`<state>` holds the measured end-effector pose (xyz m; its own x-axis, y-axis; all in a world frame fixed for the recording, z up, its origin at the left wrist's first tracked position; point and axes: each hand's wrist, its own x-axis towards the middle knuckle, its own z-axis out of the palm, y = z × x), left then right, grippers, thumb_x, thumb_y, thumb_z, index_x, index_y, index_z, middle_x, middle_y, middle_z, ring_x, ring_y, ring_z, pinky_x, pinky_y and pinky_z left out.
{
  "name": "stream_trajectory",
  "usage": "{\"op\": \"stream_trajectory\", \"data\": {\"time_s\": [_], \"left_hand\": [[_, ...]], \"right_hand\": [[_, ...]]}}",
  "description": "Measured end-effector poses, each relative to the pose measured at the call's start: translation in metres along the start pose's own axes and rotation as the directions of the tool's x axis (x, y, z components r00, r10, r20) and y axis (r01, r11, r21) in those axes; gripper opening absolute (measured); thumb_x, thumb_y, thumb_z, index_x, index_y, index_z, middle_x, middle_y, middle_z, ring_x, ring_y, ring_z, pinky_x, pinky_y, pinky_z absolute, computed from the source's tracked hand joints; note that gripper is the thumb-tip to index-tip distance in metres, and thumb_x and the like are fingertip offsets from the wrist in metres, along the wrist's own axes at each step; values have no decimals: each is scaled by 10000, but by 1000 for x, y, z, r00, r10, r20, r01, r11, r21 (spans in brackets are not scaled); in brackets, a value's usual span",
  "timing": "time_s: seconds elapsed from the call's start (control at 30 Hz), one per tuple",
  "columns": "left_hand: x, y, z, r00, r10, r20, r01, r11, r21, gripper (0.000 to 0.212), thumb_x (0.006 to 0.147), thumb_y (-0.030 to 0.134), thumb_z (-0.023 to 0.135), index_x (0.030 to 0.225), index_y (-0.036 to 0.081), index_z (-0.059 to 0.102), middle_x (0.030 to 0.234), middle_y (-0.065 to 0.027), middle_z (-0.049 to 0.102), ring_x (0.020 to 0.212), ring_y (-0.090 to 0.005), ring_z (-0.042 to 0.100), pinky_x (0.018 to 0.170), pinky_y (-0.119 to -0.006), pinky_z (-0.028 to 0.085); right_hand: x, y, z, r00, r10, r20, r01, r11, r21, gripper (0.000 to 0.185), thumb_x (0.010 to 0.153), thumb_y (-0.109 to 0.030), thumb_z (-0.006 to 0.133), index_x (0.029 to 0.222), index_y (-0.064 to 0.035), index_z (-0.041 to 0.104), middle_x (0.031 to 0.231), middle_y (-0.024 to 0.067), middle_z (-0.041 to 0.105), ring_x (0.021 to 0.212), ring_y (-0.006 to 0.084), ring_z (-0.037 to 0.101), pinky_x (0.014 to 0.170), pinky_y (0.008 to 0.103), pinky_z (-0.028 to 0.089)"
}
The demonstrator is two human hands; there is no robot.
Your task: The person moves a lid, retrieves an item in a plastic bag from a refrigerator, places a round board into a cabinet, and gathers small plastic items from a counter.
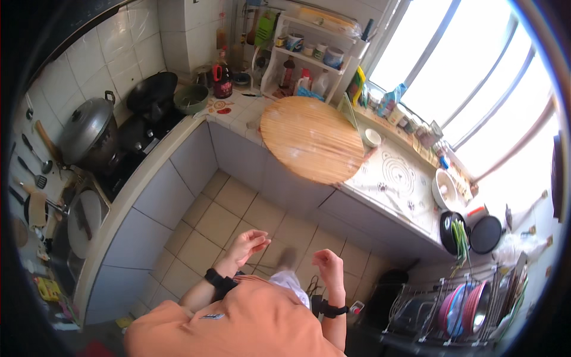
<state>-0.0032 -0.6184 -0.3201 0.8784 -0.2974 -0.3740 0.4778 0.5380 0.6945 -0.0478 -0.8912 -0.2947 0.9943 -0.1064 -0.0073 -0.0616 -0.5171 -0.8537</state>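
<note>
My left hand (248, 246) is raised in front of my waist over the tiled floor, fingers loosely bent and nothing in them. My right hand (328, 264) is held up on the other side, its fingers curled, and no object shows in it. Both wrists wear black bands. Beyond the hands, a large round wooden board (312, 138) lies on the tiled counter and juts out past its front edge. A small white bowl (372, 138) stands right beside the board.
A large lidded pot (87, 129) and a black wok (151, 96) stand on the stove at left. A dark red bottle (222, 78) stands in the counter corner. Spring onions (460, 241) lie over a black pan at right, above a wire dish rack (441, 308) holding bowls.
</note>
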Motion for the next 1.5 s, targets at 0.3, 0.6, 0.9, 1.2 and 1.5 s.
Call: {"op": "stream_trajectory", "data": {"time_s": [0.3, 0.6, 0.9, 1.2, 1.5], "left_hand": [[98, 36, 5, 957, 171, -234, -221, 952, -210, 192, 917, 153, 497, 1037, 19, 564, 774, -29, 605, 809, -149, 608, 688, -216, 496], [177, 62, 52, 891, 175, -418, -271, 946, -181, 442, 891, 374, 527, 1173, 38, 478, 1158, -113, 510, 1107, -216, 472, 912, -366, 415], [131, 75, 41, 662, 323, -677, -501, 862, -78, 636, 861, 524, 487, 1289, 62, 399, 1293, -77, 441, 1165, -217, 425, 939, -383, 374], [45, 36, 75, 365, 175, -914, -669, 733, -126, 525, 896, 415, 492, 1250, 40, 393, 1149, -124, 480, 1058, -233, 473, 867, -397, 422], [-13, -39, -25, 495, 18, -869, -684, 625, -377, 577, 905, 403, 448, 1316, 17, 324, 1313, -166, 395, 1173, -306, 422, 951, -415, 384]], "right_hand": [[219, 36, -7, 920, 382, 90, -349, 690, 635, 344, 895, -290, 551, 1079, -1, 518, 801, 59, 611, 682, 136, 588, 597, 276, 486], [281, -2, -41, 930, 160, 330, -360, 572, 737, 395, 871, -229, 561, 1203, -29, 480, 1081, 18, 542, 929, 121, 517, 776, 258, 433], [303, -30, -30, 687, -82, 722, -555, 581, 595, 510, 839, -238, 623, 1225, 47, 451, 1159, 98, 554, 1080, 176, 501, 928, 291, 385], [311, -63, 64, 131, -221, 966, -696, 673, 248, 468, 863, -301, 600, 1193, 12, 493, 1066, 122, 607, 966, 180, 579, 828, 326, 466], [284, -89, 168, 46, 128, 991, -702, 709, -59, 450, 894, -356, 498, 1143, 19, 513, 967, 115, 623, 776, 179, 636, 688, 273, 524]]}}
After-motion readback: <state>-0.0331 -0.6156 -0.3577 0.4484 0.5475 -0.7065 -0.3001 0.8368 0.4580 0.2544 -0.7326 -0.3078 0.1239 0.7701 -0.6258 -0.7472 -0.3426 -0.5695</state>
